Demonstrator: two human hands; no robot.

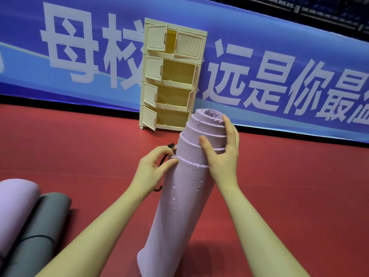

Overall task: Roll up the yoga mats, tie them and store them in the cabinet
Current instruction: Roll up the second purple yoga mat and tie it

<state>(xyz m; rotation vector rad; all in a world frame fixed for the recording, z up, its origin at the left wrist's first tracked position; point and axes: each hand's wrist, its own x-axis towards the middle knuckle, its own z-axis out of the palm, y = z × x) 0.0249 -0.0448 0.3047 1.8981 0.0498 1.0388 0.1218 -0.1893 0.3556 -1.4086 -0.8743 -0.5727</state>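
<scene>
Two hands hold one rolled lilac yoga mat [179,196] upright on the red floor [299,196], its lower end resting near the bottom of the view and its upper end tilted slightly to the right, the layers at the top telescoped outward in steps so the spiral shows. The right hand [223,156] grips that stepped upper end, thumb laid across the front of the layers and fingers curled round the far side up to the innermost coil. The left hand [155,166] sits at the mat's left edge, its thumb and fingers pinching a thin black cord [163,158] against the outer layer; a loose end of the cord hangs down beside the wrist. At the lower left lie two more rolled mats side by side and touching: a pale purple mat [14,206] and a grey mat [40,226], the grey one with a dark cord around it. Behind the held mat stands a cream cabinet [171,76] of four stacked tiers, most of its doors swung open on yellow interiors. It stands against a blue banner [279,66] with large white characters.
</scene>
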